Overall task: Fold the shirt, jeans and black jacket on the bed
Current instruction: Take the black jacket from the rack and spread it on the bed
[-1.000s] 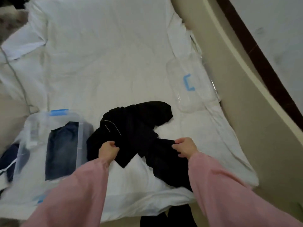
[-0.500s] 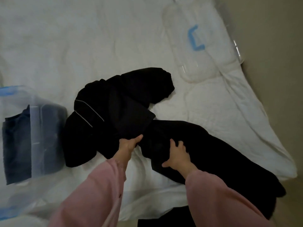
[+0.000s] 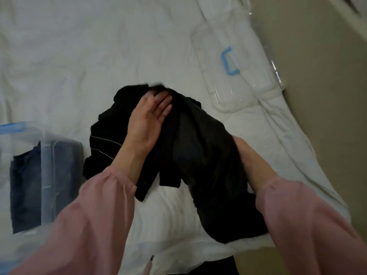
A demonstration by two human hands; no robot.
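Note:
The black jacket (image 3: 198, 147) lies bunched in the middle of the white bed (image 3: 79, 56), with thin white piping showing on its left part. My left hand (image 3: 148, 120) reaches across its far end with straight fingers, and the fingertips are tucked under a fold of the cloth. My right forearm (image 3: 251, 157) runs in from the right, and the hand itself is hidden under the black fabric. Folded dark blue jeans (image 3: 27, 187) sit inside a clear plastic bin (image 3: 44, 155) at the left. No shirt can be made out.
The bin's clear lid (image 3: 224, 92) with a blue handle (image 3: 228, 62) lies on the bed at the upper right. Beige floor (image 3: 321, 96) runs along the bed's right edge. More dark cloth (image 3: 214, 268) hangs below the near edge of the bed.
My left hand moved from the jacket's near edge forward to its far end. My right hand slid under the fabric and out of sight. The long right part of the jacket has drawn inward.

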